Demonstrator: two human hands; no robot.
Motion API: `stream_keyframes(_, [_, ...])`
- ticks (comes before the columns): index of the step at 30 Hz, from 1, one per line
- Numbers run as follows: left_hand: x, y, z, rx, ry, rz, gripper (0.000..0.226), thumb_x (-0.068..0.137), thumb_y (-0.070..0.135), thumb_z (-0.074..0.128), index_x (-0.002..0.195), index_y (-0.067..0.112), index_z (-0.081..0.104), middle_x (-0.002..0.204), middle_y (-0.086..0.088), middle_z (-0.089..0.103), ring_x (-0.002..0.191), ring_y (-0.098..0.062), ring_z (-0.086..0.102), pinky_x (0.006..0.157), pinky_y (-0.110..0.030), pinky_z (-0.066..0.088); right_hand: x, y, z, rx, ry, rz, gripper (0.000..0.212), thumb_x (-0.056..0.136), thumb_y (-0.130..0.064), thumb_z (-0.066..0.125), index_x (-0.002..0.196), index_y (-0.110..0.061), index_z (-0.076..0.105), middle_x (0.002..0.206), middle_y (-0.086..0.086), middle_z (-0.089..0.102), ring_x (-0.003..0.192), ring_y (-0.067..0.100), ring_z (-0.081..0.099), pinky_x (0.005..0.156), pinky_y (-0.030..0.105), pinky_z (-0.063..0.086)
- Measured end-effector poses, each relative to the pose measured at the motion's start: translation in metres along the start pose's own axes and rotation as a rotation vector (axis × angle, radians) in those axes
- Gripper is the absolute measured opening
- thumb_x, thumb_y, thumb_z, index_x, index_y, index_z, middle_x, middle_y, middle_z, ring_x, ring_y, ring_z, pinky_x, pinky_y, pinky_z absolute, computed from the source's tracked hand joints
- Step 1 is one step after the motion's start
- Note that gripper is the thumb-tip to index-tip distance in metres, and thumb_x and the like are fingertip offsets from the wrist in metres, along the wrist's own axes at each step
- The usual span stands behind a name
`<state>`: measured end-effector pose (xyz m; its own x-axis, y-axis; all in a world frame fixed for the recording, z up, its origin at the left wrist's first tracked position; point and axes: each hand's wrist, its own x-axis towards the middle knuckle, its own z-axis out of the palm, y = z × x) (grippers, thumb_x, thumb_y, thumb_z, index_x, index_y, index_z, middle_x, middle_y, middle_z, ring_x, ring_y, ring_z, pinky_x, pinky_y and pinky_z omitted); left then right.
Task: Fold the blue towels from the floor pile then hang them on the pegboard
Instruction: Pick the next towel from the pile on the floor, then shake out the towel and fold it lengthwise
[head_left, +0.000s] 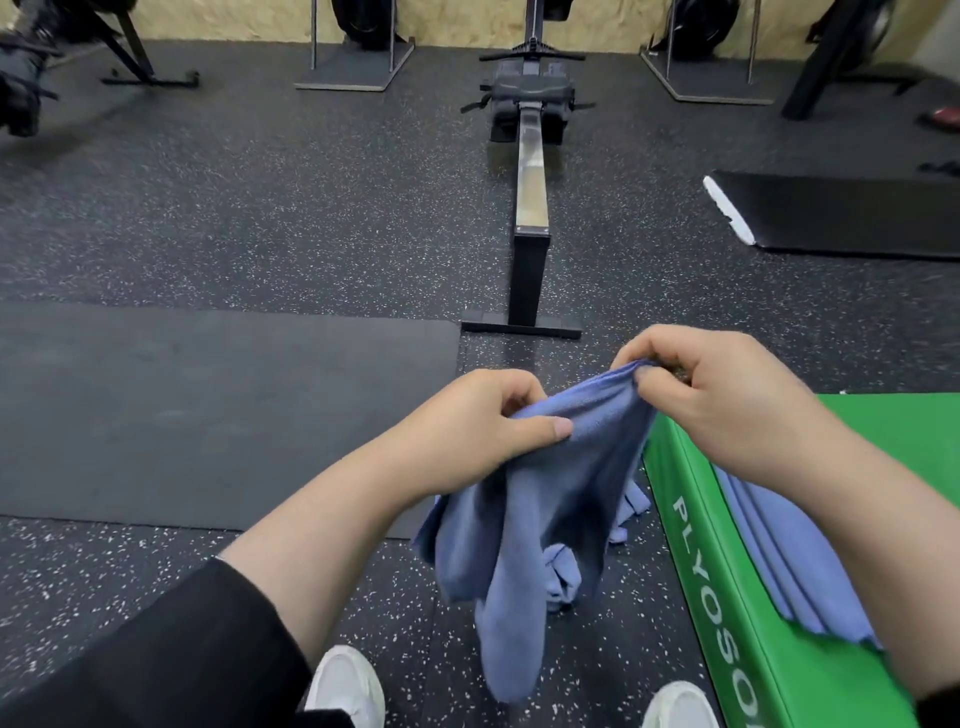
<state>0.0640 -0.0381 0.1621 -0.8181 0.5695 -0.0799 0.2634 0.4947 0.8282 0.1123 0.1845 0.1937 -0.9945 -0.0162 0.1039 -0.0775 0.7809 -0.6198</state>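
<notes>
A blue towel (524, 525) hangs crumpled in the air between both hands, above the speckled floor. My left hand (478, 421) pinches its upper edge on the left side. My right hand (722, 395) pinches the same edge a little higher and to the right. Under the hanging towel, more blue towels (563, 571) lie bunched on the floor. Folded blue towels (789, 566) rest on top of the green plyo box (727, 613) at the right, partly hidden by my right forearm. The pegboard is not in view.
A rowing machine (530, 171) stretches away straight ahead. A black mat (208, 415) lies on the floor at the left, another black mat (852, 213) at the far right. Equipment stands line the back wall. My white shoes (348, 686) show at the bottom.
</notes>
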Motion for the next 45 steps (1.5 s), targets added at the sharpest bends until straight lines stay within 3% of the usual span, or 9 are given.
stream_keyframes(5, [-0.012,0.001,-0.002,0.076,0.169,0.017,0.039,0.094,0.043,0.064,0.074,0.012,0.052,0.059,0.012,0.042,0.055,-0.005,0.036,0.052,-0.023,0.029,-0.006,-0.008,0.009,0.022,0.151,0.001,0.019,0.088,-0.017,0.055,0.085,-0.031,0.067,0.063,0.001,0.062,0.060,0.017,0.053,0.063,0.033,0.045])
stream_keyframes(10, [-0.021,0.001,-0.005,0.296,0.247,0.003,0.034,0.082,0.056,0.072,0.085,0.027,0.056,0.069,0.008,0.062,0.066,-0.004,0.054,0.063,-0.022,0.041,-0.007,-0.017,0.016,0.067,0.167,0.018,0.021,0.089,-0.014,0.052,0.085,-0.029,0.065,0.057,0.001,0.064,0.054,0.015,0.060,0.062,0.033,0.050])
stream_keyframes(15, [-0.030,-0.005,-0.019,0.411,0.300,-0.048,0.017,0.088,0.028,0.071,0.097,0.028,0.056,0.070,0.007,0.059,0.073,-0.020,0.057,0.065,-0.034,0.044,-0.006,-0.017,0.013,0.169,0.229,0.072,0.024,0.095,-0.012,0.049,0.087,-0.027,0.065,0.064,0.002,0.070,0.058,0.008,0.068,0.060,0.032,0.053])
stream_keyframes(18, [-0.038,-0.011,-0.026,0.411,0.298,-0.081,0.021,0.086,0.020,0.070,0.096,0.027,0.053,0.071,0.008,0.059,0.067,-0.015,0.055,0.059,-0.031,0.040,-0.009,-0.015,0.011,0.259,0.272,0.096,0.026,0.095,-0.008,0.048,0.087,-0.025,0.066,0.079,0.003,0.072,0.070,0.013,0.073,0.061,0.039,0.061])
stream_keyframes(22, [-0.050,-0.015,-0.030,0.433,0.131,-0.124,0.008,0.083,0.022,0.070,0.080,0.024,0.063,0.071,0.008,0.063,0.068,-0.013,0.056,0.059,-0.028,0.043,-0.010,-0.002,0.010,0.298,0.307,0.134,0.027,0.094,-0.009,0.048,0.088,-0.026,0.068,0.086,0.002,0.074,0.082,0.019,0.074,0.073,0.045,0.063])
stream_keyframes(26, [-0.059,-0.029,-0.032,0.622,-0.129,-0.143,0.023,0.085,0.027,0.071,0.071,0.016,0.057,0.065,-0.001,0.057,0.064,-0.017,0.046,0.057,-0.030,0.035,-0.014,0.002,0.008,0.404,0.326,0.176,0.032,0.096,-0.002,0.045,0.086,-0.023,0.066,0.087,0.005,0.075,0.084,0.020,0.075,0.080,0.043,0.063])
stream_keyframes(34, [-0.074,-0.048,-0.034,0.873,-0.346,-0.323,0.032,0.098,0.046,0.058,0.081,0.019,0.060,0.066,0.004,0.051,0.068,-0.021,0.047,0.070,-0.033,0.035,-0.020,0.019,0.003,0.467,0.367,0.218,0.032,0.099,-0.002,0.044,0.086,-0.023,0.064,0.088,0.003,0.071,0.076,0.008,0.069,0.078,0.027,0.061])
stream_keyframes(40, [-0.077,-0.061,-0.040,1.086,-0.177,-0.355,0.035,0.100,0.054,0.047,0.106,0.029,0.070,0.114,0.000,0.058,0.114,-0.028,0.053,0.088,-0.042,0.036,-0.026,0.031,0.003,0.434,0.306,0.242,0.032,0.100,-0.002,0.044,0.086,-0.021,0.066,0.089,0.004,0.072,0.090,0.019,0.072,0.084,0.033,0.059])
stream_keyframes(45, [-0.081,-0.068,-0.057,1.092,0.033,-0.369,0.034,0.099,0.058,0.050,0.107,0.035,0.074,0.124,0.002,0.052,0.119,-0.028,0.046,0.093,-0.044,0.038,-0.031,0.041,-0.001,0.419,0.291,0.305,0.026,0.100,0.001,0.042,0.095,-0.013,0.064,0.090,0.010,0.072,0.085,0.024,0.072,0.085,0.038,0.060])
